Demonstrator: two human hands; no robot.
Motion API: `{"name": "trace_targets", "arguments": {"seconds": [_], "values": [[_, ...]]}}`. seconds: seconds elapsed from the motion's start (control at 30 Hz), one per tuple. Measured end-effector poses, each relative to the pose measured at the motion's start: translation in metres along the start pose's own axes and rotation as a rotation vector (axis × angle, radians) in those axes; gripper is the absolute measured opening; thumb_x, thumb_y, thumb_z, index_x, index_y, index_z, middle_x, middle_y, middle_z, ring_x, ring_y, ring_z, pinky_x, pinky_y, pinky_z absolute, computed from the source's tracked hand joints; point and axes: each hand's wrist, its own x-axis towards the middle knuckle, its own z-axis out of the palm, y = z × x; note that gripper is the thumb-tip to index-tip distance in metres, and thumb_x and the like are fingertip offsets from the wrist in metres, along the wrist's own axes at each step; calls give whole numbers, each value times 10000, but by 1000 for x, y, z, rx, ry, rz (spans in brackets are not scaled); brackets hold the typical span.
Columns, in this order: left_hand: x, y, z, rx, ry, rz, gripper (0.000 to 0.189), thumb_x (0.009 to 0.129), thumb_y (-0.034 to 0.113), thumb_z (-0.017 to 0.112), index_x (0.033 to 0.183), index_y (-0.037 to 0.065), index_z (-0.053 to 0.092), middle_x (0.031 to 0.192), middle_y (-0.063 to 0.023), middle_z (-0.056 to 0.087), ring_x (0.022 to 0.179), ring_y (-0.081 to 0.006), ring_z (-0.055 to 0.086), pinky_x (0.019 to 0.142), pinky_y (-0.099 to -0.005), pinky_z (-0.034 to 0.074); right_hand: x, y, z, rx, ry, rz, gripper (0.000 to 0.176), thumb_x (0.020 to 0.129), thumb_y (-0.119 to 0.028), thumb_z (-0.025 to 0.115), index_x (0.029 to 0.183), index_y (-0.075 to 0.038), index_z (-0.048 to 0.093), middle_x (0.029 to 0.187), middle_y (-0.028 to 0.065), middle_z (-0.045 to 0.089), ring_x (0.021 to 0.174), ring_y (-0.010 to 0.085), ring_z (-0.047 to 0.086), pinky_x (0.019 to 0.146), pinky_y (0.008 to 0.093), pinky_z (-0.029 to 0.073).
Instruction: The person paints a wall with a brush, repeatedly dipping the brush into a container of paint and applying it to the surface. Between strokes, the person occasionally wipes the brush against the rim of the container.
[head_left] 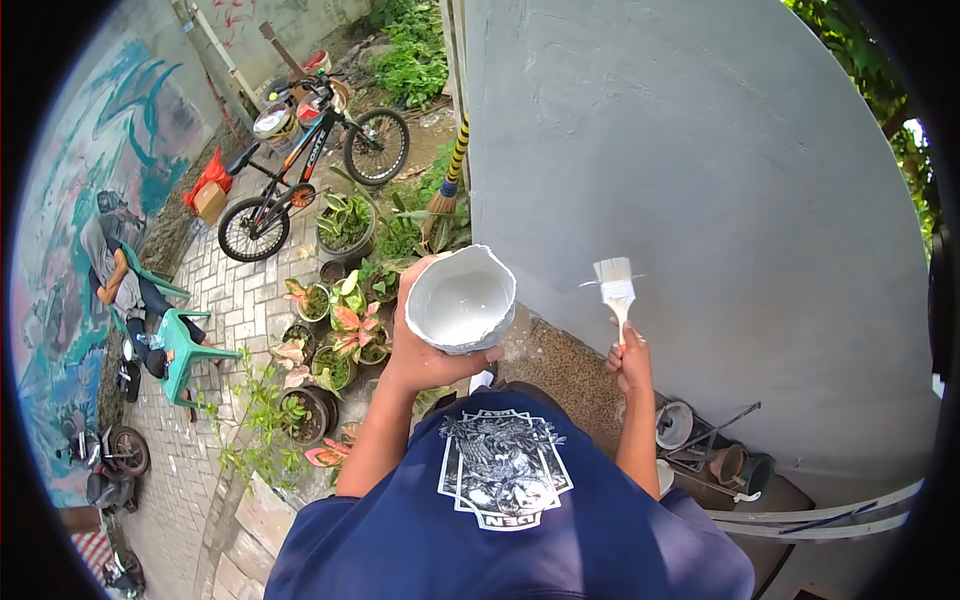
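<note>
My left hand [425,362] is wrapped round a paint cup [462,300] with an uneven, torn-looking rim. White paint lies in the bottom of it, and its inner wall is coated too. On the right, my right hand [630,362] grips the handle of a paintbrush [617,285], bristles pointing up. Pale paint covers the bristles, and a short white streak shows on the grey wall [700,200] beside them. The brush overlaps the wall's lower left part in this view.
Potted plants [345,330] stand left of the cup. Behind them are a bicycle [300,165] and a broom [447,190] by the wall's edge. A person [125,275] sits near a green plastic stool [190,350]. Buckets and pots [728,463] lie at lower right.
</note>
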Motion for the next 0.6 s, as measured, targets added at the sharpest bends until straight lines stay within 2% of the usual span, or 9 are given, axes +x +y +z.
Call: {"name": "trace_targets", "arguments": {"seconds": [0.1, 0.13, 0.2, 0.27, 0.3, 0.37, 0.47, 0.57, 0.6], "values": [[-32, 17, 8, 68, 45, 90, 968, 522, 191, 885, 1311, 19, 350, 1257, -120, 453, 1144, -218, 509, 968, -366, 420, -74, -61, 0, -106, -60, -306, 370, 969, -302, 523, 1207, -20, 543, 631, -31, 440, 466, 32, 339, 422, 186, 267], [-43, 21, 13, -41, 21, 65, 949, 531, 181, 879, 1306, 22, 356, 1259, -120, 449, 1136, -220, 512, 968, -357, 423, -112, -92, 7, -188, -134, -389, 393, 958, -256, 541, 1254, 2, 540, 649, -44, 442, 491, 17, 331, 437, 176, 266], [-67, 25, 20, -3, 32, 92, 964, 537, 176, 877, 1319, 14, 337, 1260, -124, 464, 1142, -221, 516, 965, -359, 424, -174, -134, 9, -447, -180, -560, 395, 944, -204, 540, 1268, 22, 544, 661, -58, 425, 519, 8, 310, 449, 175, 253], [-89, 29, 26, 90, 26, 131, 957, 552, 151, 868, 1326, 13, 322, 1259, -124, 472, 1143, -218, 518, 959, -357, 425, -237, -162, 22, -655, -262, -722, 371, 895, -112, 571, 1221, 64, 567, 688, -37, 472, 569, 32, 356, 509, 192, 303], [-99, 33, 29, 86, 26, 131, 957, 552, 151, 868, 1326, 13, 322, 1259, -124, 472, 1143, -218, 518, 959, -357, 425, -262, -173, 27, -788, -304, -761, 348, 873, -84, 593, 1175, 88, 587, 749, 12, 575, 633, 64, 476, 579, 208, 393], [-116, 42, 36, 78, 5, 120, 954, 550, 147, 867, 1323, 15, 323, 1260, -119, 468, 1140, -217, 516, 956, -353, 426, -306, -189, 52, -909, -494, -780, 300, 852, -49, 609, 1107, 108, 610, 866, 107, 677, 762, 117, 606, 668, 240, 472], [-131, 64, 41, 86, -6, 171, 939, 553, 155, 863, 1319, 12, 340, 1224, -121, 491, 1106, -220, 534, 940, -355, 433, -343, -196, 67, -1099, -518, -732, 244, 822, -15, 613, 1039, 93, 643, 936, 188, 700, 833, 195, 676, 719, 280, 516], [-146, 79, 43, 82, -16, 196, 917, 558, 170, 861, 1313, 14, 366, 1191, -126, 516, 1083, -231, 551, 927, -362, 438, -370, -200, 85, -1313, -558, -755, 229, 777, 22, 619, 998, 62, 669, 889, 200, 698, 754, 225, 697, 664, 302, 533], [-150, 84, 44, 111, -19, 217, 911, 556, 173, 862, 1308, 16, 373, 1192, -127, 519, 1085, -235, 553, 924, -362, 439, -377, -197, 88, -1363, -536, -802, 233, 765, -19, 627, 987, 3, 695, 775, 168, 691, 653, 249, 684, 614, 309, 532]]}}
